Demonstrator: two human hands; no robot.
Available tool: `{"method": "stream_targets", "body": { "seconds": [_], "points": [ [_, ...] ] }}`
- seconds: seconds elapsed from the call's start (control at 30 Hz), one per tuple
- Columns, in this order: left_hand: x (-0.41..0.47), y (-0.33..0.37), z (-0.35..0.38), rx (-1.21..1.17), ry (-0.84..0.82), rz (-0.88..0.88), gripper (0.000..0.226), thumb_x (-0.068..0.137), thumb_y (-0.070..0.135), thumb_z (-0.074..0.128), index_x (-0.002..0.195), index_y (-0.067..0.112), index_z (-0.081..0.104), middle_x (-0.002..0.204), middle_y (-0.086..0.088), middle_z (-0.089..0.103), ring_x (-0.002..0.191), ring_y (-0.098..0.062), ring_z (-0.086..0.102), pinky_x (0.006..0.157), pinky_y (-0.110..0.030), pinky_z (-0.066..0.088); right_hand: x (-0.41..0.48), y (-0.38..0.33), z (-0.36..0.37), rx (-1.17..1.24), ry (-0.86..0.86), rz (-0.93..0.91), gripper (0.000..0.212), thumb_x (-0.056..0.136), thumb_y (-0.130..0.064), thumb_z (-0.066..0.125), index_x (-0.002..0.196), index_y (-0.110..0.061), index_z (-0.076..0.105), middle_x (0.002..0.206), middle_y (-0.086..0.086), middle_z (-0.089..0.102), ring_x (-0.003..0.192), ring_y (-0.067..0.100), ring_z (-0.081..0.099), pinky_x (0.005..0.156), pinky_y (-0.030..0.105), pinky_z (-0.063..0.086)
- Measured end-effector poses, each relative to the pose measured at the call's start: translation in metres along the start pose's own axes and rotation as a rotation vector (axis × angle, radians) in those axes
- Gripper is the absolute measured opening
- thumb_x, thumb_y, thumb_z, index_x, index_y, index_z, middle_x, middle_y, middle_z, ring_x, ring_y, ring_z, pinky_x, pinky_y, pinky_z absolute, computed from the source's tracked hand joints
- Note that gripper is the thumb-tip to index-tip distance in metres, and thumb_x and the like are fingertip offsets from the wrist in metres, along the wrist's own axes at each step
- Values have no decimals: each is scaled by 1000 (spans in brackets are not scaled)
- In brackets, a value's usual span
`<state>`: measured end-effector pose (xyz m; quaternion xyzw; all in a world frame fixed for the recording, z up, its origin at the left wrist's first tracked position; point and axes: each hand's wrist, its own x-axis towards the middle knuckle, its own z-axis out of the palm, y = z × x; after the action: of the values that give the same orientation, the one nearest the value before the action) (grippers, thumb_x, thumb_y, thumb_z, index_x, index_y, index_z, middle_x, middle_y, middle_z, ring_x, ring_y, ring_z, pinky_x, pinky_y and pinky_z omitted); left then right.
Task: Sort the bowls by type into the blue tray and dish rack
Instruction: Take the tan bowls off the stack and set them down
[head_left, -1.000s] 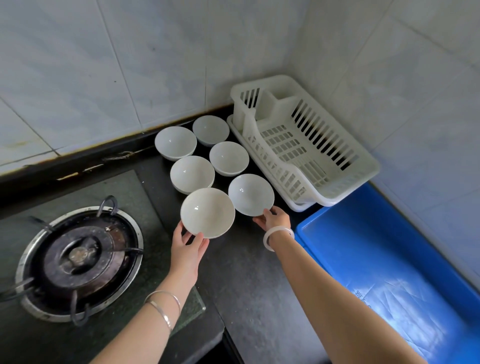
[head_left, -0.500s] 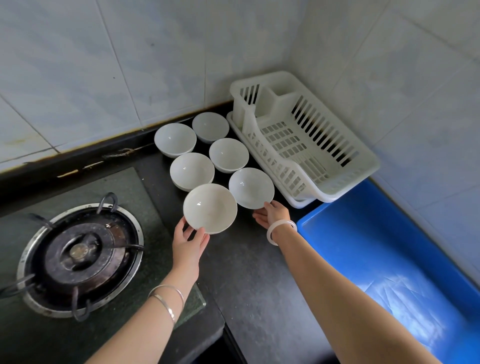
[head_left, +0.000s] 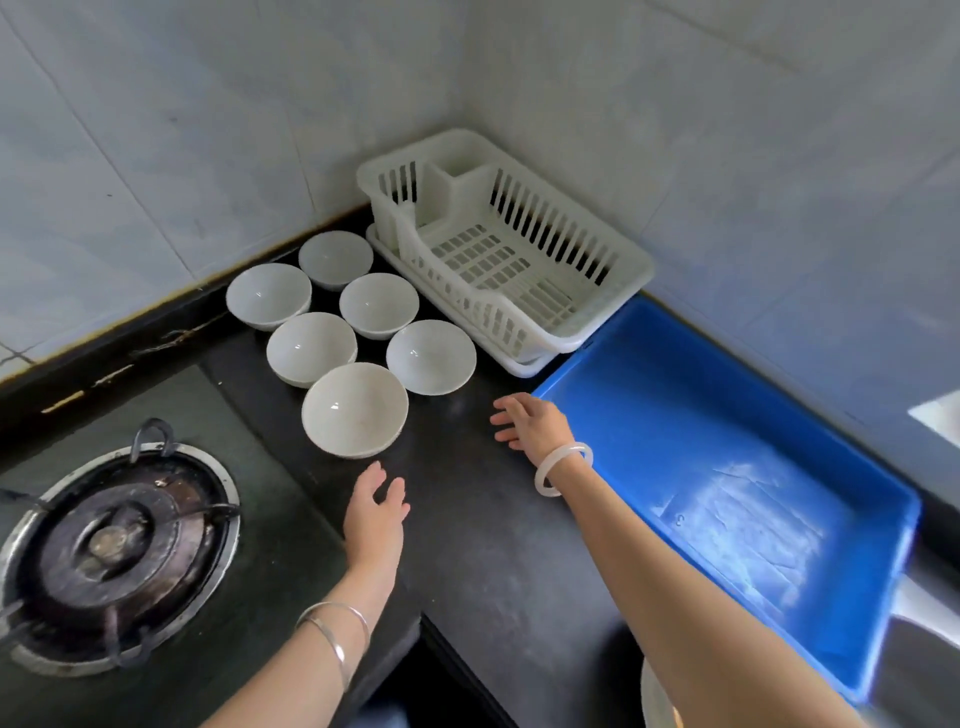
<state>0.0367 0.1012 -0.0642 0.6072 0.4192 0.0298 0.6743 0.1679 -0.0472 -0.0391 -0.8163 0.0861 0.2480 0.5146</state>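
Note:
Several white bowls stand in two rows on the dark counter; the nearest, largest bowl (head_left: 355, 409) sits in front, with another bowl (head_left: 431, 356) to its right. The white dish rack (head_left: 631, 262) stands in the corner, with nothing in it. The blue tray (head_left: 878, 499) lies to the right and holds nothing. My left hand (head_left: 375, 512) hovers just below the nearest bowl, fingers apart, holding nothing. My right hand (head_left: 530, 423) is open too, between the bowls and the tray's near corner, touching neither.
A gas burner (head_left: 111, 545) with metal pot supports fills the lower left. Tiled walls close in the back and right sides. The counter's front edge (head_left: 467, 649) steps back below my arms. A white rounded object (head_left: 655, 696) shows at the bottom edge.
Both hands have let go of the two front bowls and drawn back toward me. The bowls now rest on the counter. The camera view has shifted slightly.

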Motion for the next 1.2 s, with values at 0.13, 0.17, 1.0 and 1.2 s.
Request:
{"method": "stream_targets", "body": {
  "seconds": [0.13,0.17,1.0,1.2],
  "points": [
    [-35,-1,39,171,-229,64,24,94,8,48,116,7,59,113,-11,62,92,-20,63,80,-27,51,-50,31,-53,-90,114,-66,20,93,-26,44,89,-23,64,76,-8,67,60,7,61,62,21,46],
    [-46,-1,51,237,-288,95,21,94,8,48,110,8,62,107,-9,65,86,-18,65,76,-24,52,-64,41,-68,-104,156,-64,18,93,-26,46,87,-24,63,74,-9,67,59,6,61,61,20,45],
    [-186,-56,170,997,-968,737,30,89,13,58,117,19,62,96,6,54,75,-5,51,68,-14,38,-258,200,-165,-549,688,361,18,84,-31,63,85,-14,60,89,6,69,83,28,61,62,26,34],
    [-181,-53,167,952,-1023,663,30,89,12,58,118,17,61,100,3,57,82,-11,57,75,-19,48,-257,194,-159,-648,697,406,16,91,-27,54,96,-11,55,99,10,67,89,30,62,64,28,35]
  ]
}}
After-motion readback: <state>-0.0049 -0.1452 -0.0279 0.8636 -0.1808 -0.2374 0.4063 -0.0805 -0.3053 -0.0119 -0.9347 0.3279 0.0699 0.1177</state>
